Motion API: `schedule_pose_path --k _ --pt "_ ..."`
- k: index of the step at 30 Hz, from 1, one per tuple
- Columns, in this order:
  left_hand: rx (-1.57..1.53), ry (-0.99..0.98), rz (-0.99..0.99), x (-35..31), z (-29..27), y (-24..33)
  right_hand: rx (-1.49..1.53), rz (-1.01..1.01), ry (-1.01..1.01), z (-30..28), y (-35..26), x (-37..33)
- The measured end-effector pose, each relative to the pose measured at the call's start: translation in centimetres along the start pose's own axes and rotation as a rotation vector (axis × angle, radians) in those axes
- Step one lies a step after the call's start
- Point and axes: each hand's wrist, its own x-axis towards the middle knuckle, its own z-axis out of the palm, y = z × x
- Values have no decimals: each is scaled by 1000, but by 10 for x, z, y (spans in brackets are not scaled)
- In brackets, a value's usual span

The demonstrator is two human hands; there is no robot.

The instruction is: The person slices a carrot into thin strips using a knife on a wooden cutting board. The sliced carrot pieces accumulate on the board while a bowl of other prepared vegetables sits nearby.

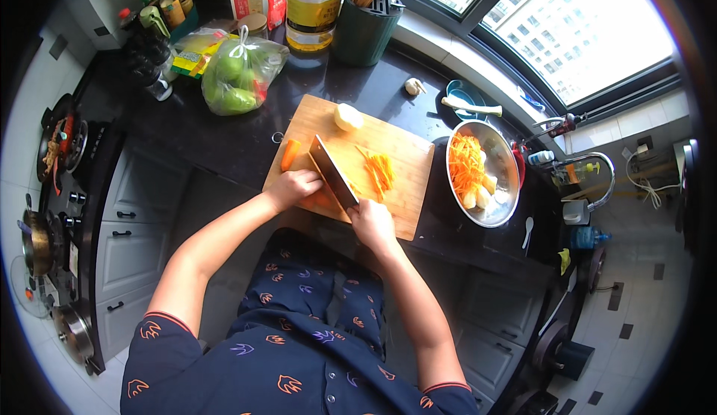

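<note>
My right hand point(373, 224) grips the handle of a cleaver point(333, 170), whose broad blade stands on the wooden cutting board point(409, 154). Left of the blade, the curled fingers of my left hand point(294, 189) press on orange carrot pieces, mostly hidden beneath them. A pile of carrot strips point(379, 170) lies right of the cleaver. Near the board's left edge rests a carrot chunk point(290, 154), and a peeled pale round vegetable point(348, 117) sits at the far edge.
Right of the board, a steel bowl point(506, 208) holds shredded carrot and pale chunks. A garlic bulb point(415, 86) and a peeler point(472, 107) lie behind. A bag of green vegetables point(237, 79), an oil jug point(312, 12) and a chopstick holder point(364, 33) stand at the back. A faucet point(606, 180) is at right.
</note>
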Motion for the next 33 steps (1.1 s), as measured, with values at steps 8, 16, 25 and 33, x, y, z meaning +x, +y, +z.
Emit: schedule_pose_path --k 8,16,25,33 --pt "2 -37 -34 -1 -2 -2 -25 -8 -68 -18 -7 -10" --pt "4 -30 -36 -1 0 -2 -75 39 -36 5 -11 -5" --pt "9 -57 -29 -1 -2 -4 47 6 -16 -8 4 -8" --pt "14 -38 -5 0 -2 -5 4 -2 -103 -19 1 -12"
